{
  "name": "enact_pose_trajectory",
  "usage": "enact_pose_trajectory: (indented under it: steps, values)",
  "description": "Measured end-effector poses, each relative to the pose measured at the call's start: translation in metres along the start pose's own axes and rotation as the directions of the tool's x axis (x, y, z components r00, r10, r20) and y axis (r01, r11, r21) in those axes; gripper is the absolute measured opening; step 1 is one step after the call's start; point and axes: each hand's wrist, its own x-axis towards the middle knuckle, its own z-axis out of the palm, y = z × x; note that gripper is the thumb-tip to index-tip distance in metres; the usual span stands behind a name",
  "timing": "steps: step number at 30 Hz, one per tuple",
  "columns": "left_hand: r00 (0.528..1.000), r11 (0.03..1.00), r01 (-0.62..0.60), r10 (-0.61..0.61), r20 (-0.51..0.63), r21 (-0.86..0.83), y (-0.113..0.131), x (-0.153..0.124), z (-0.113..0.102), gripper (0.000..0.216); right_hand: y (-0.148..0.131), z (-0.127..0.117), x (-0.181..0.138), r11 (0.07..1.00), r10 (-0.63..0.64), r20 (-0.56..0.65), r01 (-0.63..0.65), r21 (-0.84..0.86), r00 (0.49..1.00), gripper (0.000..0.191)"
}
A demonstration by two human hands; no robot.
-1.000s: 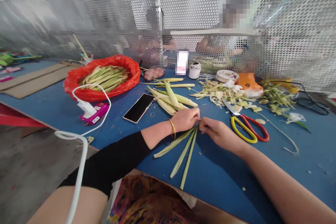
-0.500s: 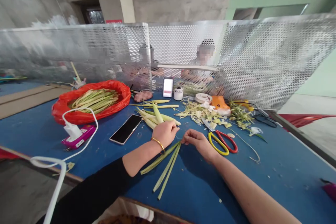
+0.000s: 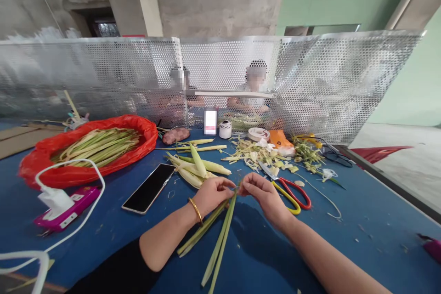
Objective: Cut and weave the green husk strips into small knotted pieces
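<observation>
Several long green leaf strips [image 3: 220, 243] lie fanned out toward me, their upper ends meeting between my fingertips. My right hand [image 3: 260, 193] is closed in a pinch on those gathered ends. Just left of it, my left hand [image 3: 215, 193] has thumb and forefinger pinched at the same spot, with what looks like a fine pale thread between them; its exact path is hard to see. Behind my left hand rests a pile of pale green husks [image 3: 198, 165]. Scissors [image 3: 292, 193] with one red and one yellow handle lie right of my right hand.
A red bag [image 3: 29, 161] of leaf strips stands left, near a purple power strip [image 3: 65, 216] with a white cable. A phone [image 3: 149, 188] lies flat. Leaf scraps [image 3: 248, 151], a tape roll [image 3: 258, 134] and a white jar [image 3: 225, 129] sit before the perforated metal screen [image 3: 227, 64]; people sit behind it.
My left hand has come down from above the strip ends, its fist loosening into a fingertip pinch beside my right hand. The right hand stays at the strip ends. The view has shifted.
</observation>
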Motion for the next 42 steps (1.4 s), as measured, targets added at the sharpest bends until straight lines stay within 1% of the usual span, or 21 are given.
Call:
enact_pose_trajectory:
  steps: [2,4,6,8,11,14,16,18,21,23,25,26,27,29,30,31,32,33,36,39,42]
  values:
    - [0.993,0.995,-0.086,0.090,-0.073,0.055,0.000,-0.003,0.004,0.029,0.003,-0.001,-0.001,0.994,-0.020,-0.014,0.018,-0.110,1.000,0.017]
    - [0.971,0.960,-0.171,0.202,-0.126,0.221,0.000,-0.006,0.009,0.032,0.007,-0.002,-0.001,0.952,-0.039,-0.007,0.035,-0.304,0.999,0.023]
    - [0.952,0.910,-0.203,0.269,-0.143,0.362,0.000,-0.009,0.012,0.036,0.010,-0.003,-0.002,0.859,-0.081,0.016,0.077,-0.507,0.997,0.028]
    - [0.946,0.884,-0.200,0.287,-0.153,0.422,0.000,-0.011,0.014,0.044,0.012,-0.003,-0.004,0.760,-0.145,0.048,0.142,-0.635,0.988,0.027]
    - [0.938,0.858,-0.209,0.311,-0.152,0.469,0.000,-0.013,0.016,0.058,0.013,-0.002,-0.005,0.697,-0.205,0.091,0.211,-0.685,0.974,0.021]
    - [0.932,0.810,-0.230,0.344,-0.118,0.539,-0.001,-0.015,0.017,0.062,0.013,0.000,-0.005,0.717,-0.188,0.089,0.199,-0.668,0.978,0.018]
    - [0.930,0.810,-0.244,0.351,-0.108,0.533,0.000,-0.017,0.019,0.060,0.014,0.000,-0.004,0.746,-0.166,0.062,0.167,-0.644,0.984,0.017]
    - [0.925,0.846,-0.259,0.356,-0.134,0.466,0.000,-0.018,0.019,0.057,0.015,-0.001,-0.002,0.788,-0.157,0.001,0.126,-0.603,0.988,0.016]
    - [0.897,0.922,-0.271,0.346,-0.276,0.277,0.001,-0.015,0.015,0.047,0.015,-0.003,0.000,0.863,-0.119,-0.115,0.046,-0.504,0.986,0.016]
    - [0.869,0.960,-0.246,0.278,-0.409,0.131,0.001,-0.012,0.011,0.037,0.014,-0.002,0.001,0.899,-0.077,-0.151,0.003,-0.439,0.985,0.019]
    - [0.865,0.983,-0.183,0.153,-0.478,-0.018,0.001,-0.008,0.010,0.026,0.013,0.000,0.001,0.923,-0.057,-0.162,-0.010,-0.385,0.985,0.021]
    - [0.887,0.986,-0.137,0.079,-0.455,-0.097,0.000,-0.007,0.010,0.022,0.012,0.001,0.000,0.931,-0.059,-0.166,-0.006,-0.366,0.984,0.022]
    - [0.924,0.980,-0.080,0.004,-0.384,-0.184,0.000,-0.006,0.011,0.020,0.011,0.003,-0.001,0.936,-0.067,-0.173,0.002,-0.352,0.983,0.023]
    - [0.986,0.927,0.061,-0.113,-0.121,-0.370,0.001,-0.008,0.015,0.025,0.010,0.006,-0.002,0.945,-0.087,-0.188,0.021,-0.327,0.978,0.024]
    - [0.990,0.881,0.134,-0.137,0.026,-0.454,0.002,-0.010,0.017,0.029,0.010,0.007,-0.003,0.949,-0.089,-0.194,0.024,-0.314,0.977,0.024]
    - [0.982,0.833,0.183,-0.129,0.139,-0.522,0.002,-0.012,0.020,0.033,0.010,0.008,-0.003,0.953,-0.085,-0.197,0.022,-0.301,0.977,0.024]
    - [0.971,0.794,0.215,-0.109,0.214,-0.569,0.003,-0.014,0.022,0.036,0.010,0.008,-0.003,0.957,-0.079,-0.197,0.019,-0.290,0.977,0.024]
    - [0.964,0.769,0.229,-0.096,0.246,-0.597,0.004,-0.016,0.023,0.037,0.011,0.008,-0.003,0.959,-0.071,-0.192,0.014,-0.282,0.979,0.023]
    - [0.967,0.750,0.242,-0.137,0.213,-0.616,0.004,-0.019,0.025,0.037,0.011,0.007,-0.003,0.964,-0.058,-0.160,0.014,-0.264,0.986,0.023]
    - [0.973,0.747,0.229,-0.185,0.136,-0.624,0.004,-0.017,0.024,0.028,0.008,0.005,-0.001,0.968,-0.044,-0.125,0.011,-0.251,0.991,0.024]
    - [0.976,0.765,0.186,-0.217,0.025,-0.616,0.004,-0.014,0.022,0.019,0.003,0.002,-0.001,0.955,-0.041,-0.075,0.017,-0.297,0.996,0.028]
